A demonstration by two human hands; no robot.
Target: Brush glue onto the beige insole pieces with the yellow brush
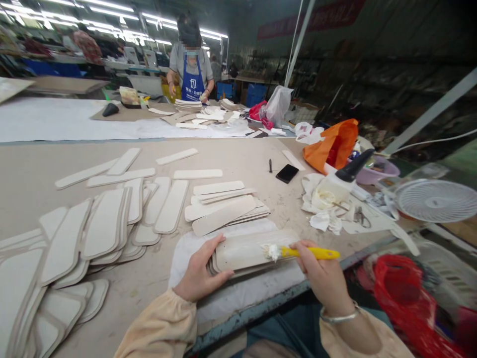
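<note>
My right hand (316,268) is closed around the yellow handle of a brush (311,252). The brush's bristles carry a white paste and rest on the top piece of a stack of flat, round-cornered panels (242,251). Around the left end of that stack, my left hand (204,268) grips with the thumb at the near edge and the fingers at the far side. A white sheet (186,248) lies under the stack. Just beyond it is another pile of narrow panels (227,214).
Many pale panels (104,223) overlap at the left. A phone (286,173), a white bottle with a black nozzle (335,186), an orange bag (331,146) and a fan (436,199) are at the right. Across the table, a person in a blue apron (192,82) stands by more panels.
</note>
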